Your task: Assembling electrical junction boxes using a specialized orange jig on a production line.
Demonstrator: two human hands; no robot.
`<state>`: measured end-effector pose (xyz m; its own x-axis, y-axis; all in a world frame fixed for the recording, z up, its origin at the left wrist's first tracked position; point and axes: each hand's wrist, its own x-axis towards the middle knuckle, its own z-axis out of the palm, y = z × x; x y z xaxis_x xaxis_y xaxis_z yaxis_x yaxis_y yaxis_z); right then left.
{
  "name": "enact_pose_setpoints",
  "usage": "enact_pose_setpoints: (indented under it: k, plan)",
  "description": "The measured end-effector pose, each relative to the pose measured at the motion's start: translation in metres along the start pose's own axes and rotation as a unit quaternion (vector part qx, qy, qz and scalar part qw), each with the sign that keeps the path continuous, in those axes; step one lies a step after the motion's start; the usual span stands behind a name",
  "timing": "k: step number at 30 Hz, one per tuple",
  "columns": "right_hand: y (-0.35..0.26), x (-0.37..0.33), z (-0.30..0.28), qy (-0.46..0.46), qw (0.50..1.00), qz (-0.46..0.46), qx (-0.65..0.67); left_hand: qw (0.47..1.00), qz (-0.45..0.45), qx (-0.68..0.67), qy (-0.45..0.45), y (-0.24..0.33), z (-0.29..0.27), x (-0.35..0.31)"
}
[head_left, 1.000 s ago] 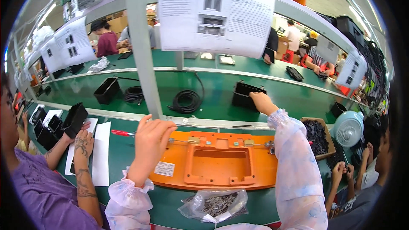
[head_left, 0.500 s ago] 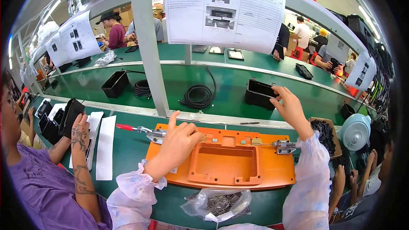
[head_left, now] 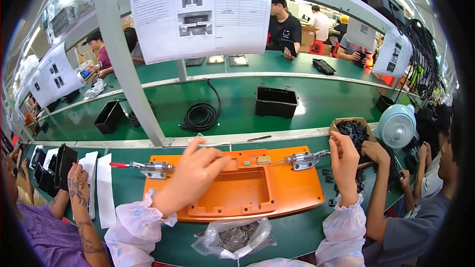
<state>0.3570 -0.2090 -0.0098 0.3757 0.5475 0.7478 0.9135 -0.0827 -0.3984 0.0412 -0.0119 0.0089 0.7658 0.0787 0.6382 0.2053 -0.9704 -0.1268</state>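
Note:
An orange fixture (head_left: 297, 188) with a rectangular recess lies on the green bench. My left hand (head_left: 190, 173) is over its upper left part, fingers spread and loosely bent, with nothing visible in them. My right hand (head_left: 345, 168) is raised at the right toggle clamp (head_left: 303, 160), its fingers apart and slightly curved; the clamp's handle end is hidden behind them. The left toggle clamp (head_left: 157, 168) has a red handle pointing left. A brass-coloured block (head_left: 263, 160) sits at the right clamp's tip. Ahead on the shelf stands an open black box (head_left: 276, 103).
A plastic bag of screws (head_left: 237, 237) lies before the fixture. To the right are a carton of black parts (head_left: 354, 127), a light-blue fan (head_left: 397, 126) and a co-worker's hand (head_left: 376, 152). Coiled black cable (head_left: 202, 116) lies on the shelf. Another co-worker's tattooed arm (head_left: 81, 202) is left.
My right hand has moved from the black box down beside the right clamp. My left hand remains over the fixture. The view has shifted right, and a co-worker's hand now reaches into the carton.

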Motion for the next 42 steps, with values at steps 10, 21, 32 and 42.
enact_pose_setpoints:
  k: [10, 21, 32, 42]
  plan:
    - [0.025, -0.027, 0.006, 0.012, 0.998, -0.033, -0.058, 0.964, -0.018, -0.265, -0.027, 0.034, 0.075, 0.056]
    - [0.044, -0.038, -0.04, -0.011, 0.983, 0.134, -0.123, 0.981, -0.014, -0.19, -0.024, 0.036, 0.069, 0.052]
    - [0.065, -0.067, -0.01, -0.272, 0.926, 0.091, -0.247, 0.954, -0.061, -0.286, -0.072, 0.024, 0.074, 0.052]
    - [0.068, -0.079, 0.008, -0.256, 0.935, 0.058, -0.24, 0.988, 0.102, 0.018, -0.113, 0.054, 0.043, 0.041]
